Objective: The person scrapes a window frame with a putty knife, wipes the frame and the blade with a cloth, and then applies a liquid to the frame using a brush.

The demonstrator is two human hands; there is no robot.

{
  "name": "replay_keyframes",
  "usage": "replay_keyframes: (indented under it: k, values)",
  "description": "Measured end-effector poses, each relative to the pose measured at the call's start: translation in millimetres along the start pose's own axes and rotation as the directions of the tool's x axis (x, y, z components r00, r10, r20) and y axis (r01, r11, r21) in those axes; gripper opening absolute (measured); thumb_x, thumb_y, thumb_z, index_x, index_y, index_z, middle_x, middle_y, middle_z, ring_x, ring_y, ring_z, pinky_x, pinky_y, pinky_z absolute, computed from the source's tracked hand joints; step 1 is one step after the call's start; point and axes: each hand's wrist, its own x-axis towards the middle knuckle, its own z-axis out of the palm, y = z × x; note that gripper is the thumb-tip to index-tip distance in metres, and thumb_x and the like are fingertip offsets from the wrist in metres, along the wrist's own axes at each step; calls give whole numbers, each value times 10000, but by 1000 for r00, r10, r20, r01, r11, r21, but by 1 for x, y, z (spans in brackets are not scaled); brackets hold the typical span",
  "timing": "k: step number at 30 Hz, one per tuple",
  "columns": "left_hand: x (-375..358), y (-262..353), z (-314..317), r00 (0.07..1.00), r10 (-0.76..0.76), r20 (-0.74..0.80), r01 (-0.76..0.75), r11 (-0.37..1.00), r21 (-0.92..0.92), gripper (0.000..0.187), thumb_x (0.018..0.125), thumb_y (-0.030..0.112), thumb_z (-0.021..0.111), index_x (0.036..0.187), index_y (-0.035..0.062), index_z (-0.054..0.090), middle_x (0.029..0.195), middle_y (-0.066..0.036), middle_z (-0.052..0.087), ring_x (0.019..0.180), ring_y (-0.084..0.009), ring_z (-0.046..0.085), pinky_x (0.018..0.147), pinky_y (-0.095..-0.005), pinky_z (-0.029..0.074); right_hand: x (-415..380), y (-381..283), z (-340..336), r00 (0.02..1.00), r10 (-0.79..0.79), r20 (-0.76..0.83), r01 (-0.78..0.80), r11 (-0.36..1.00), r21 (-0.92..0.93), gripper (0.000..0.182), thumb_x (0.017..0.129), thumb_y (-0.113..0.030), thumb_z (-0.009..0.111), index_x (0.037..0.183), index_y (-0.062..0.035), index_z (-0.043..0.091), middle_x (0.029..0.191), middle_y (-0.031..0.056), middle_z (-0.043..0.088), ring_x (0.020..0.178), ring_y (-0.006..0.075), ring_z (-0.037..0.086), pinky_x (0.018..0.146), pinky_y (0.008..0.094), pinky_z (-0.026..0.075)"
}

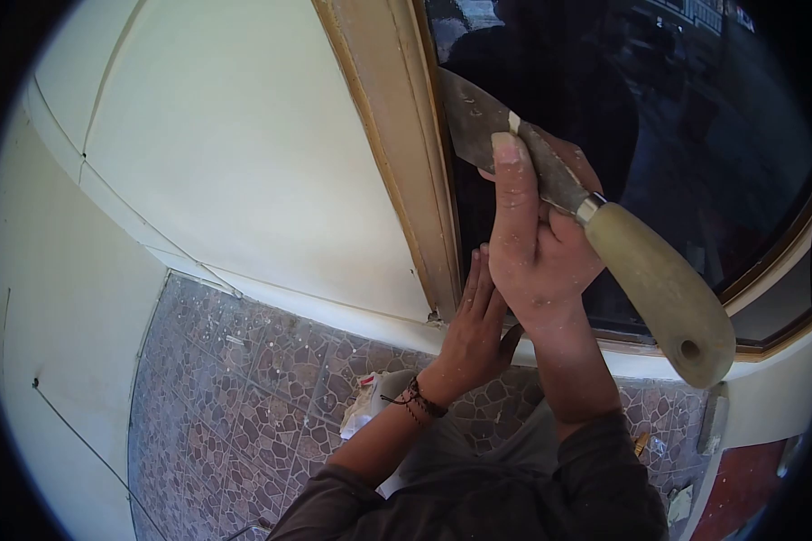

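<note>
My right hand (541,243) is closed on a putty knife (663,293) with a pale, worn handle. My thumb presses along the metal shank, and the handle points down to the right. The broad steel blade reaches up-left, its edge at the inner side of the brown wooden frame (415,180) beside the dark glass (550,63). Lower down, my left hand (478,338) has its fingers stretched out, nearest the lower part of the glass and the frame. Nothing shows in that hand, and a dark braided bracelet circles the wrist.
A pale wall (244,153) fills the left side, with a thin cable (81,442) along it. Below lies a stone-patterned floor (244,388) with white specks. A white and red packet (361,406) rests by my legs. At lower right is a dark red surface (740,491).
</note>
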Motion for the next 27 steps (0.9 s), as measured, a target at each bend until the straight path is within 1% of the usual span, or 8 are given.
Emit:
replay_keyframes:
  k: [10, 12, 13, 15, 22, 24, 25, 27]
  values:
    - [0, 0, 0, 999, -21, 36, 21, 1000, 17, 828, 756, 47, 717, 1429, -98, 257, 1533, -350, 101, 1441, -493, 95, 1170, -526, 184, 3, -1, -2, 999, -26, 22, 26, 1000, -15, 171, 934, -39, 609, 989, 115, 658, 926, 179, 675, 765, 184, 694, 630, 275, 619]
    - [0, 0, 0, 999, -18, 27, 18, 1000, 18, 831, 754, 46, 716, 1430, -98, 254, 1534, -351, 98, 1442, -493, 92, 1170, -526, 183, 3, -4, 0, 999, -11, -53, 14, 999, 43, 171, 935, -37, 606, 990, 116, 656, 924, 179, 676, 765, 184, 694, 630, 278, 620]
    - [0, 0, 1, 1000, -17, 22, 16, 1000, 17, 834, 753, 45, 716, 1431, -98, 252, 1534, -351, 96, 1442, -494, 89, 1171, -526, 181, 3, -4, 0, 999, -11, -52, 14, 999, 43, 171, 935, -37, 606, 990, 116, 656, 924, 179, 676, 765, 184, 694, 630, 278, 620]
    - [0, 0, 0, 1000, -14, 23, 14, 1000, 17, 842, 749, 43, 717, 1434, -98, 247, 1535, -351, 94, 1442, -494, 89, 1171, -525, 181, 3, -2, -2, 999, -19, 36, 21, 999, -36, 169, 934, -32, 604, 991, 119, 654, 926, 180, 675, 766, 183, 694, 631, 279, 620]
    - [4, 7, -5, 1000, 12, -29, -12, 1000, -5, 876, 734, 32, 723, 1446, -97, 229, 1536, -351, 90, 1441, -495, 96, 1171, -522, 182, 2, 3, -4, 997, -79, 19, 79, 996, -31, 165, 933, -25, 601, 992, 120, 653, 928, 183, 675, 768, 182, 693, 630, 280, 621]
    - [3, 4, -3, 999, 19, -32, -20, 1000, -8, 878, 733, 32, 724, 1446, -96, 228, 1536, -350, 90, 1441, -494, 97, 1171, -522, 182, 0, 0, -2, 999, 29, 17, -30, 1000, 10, 164, 934, -24, 599, 991, 120, 653, 935, 183, 673, 773, 183, 692, 634, 281, 621]
    - [2, 3, -2, 999, 20, -35, -21, 1000, -12, 879, 733, 32, 725, 1447, -95, 228, 1537, -349, 90, 1441, -494, 98, 1171, -521, 182, 0, 1, -3, 999, 30, 18, -30, 999, 12, 164, 934, -24, 599, 991, 120, 653, 935, 183, 673, 773, 183, 692, 634, 281, 621]
    - [2, 4, -2, 998, 32, -55, -33, 999, -6, 878, 732, 30, 724, 1448, -89, 230, 1538, -347, 93, 1441, -493, 99, 1171, -521, 182, 3, 6, -4, 995, -99, 27, 100, 994, -51, 163, 936, -23, 596, 987, 120, 654, 942, 186, 670, 779, 185, 691, 640, 280, 620]
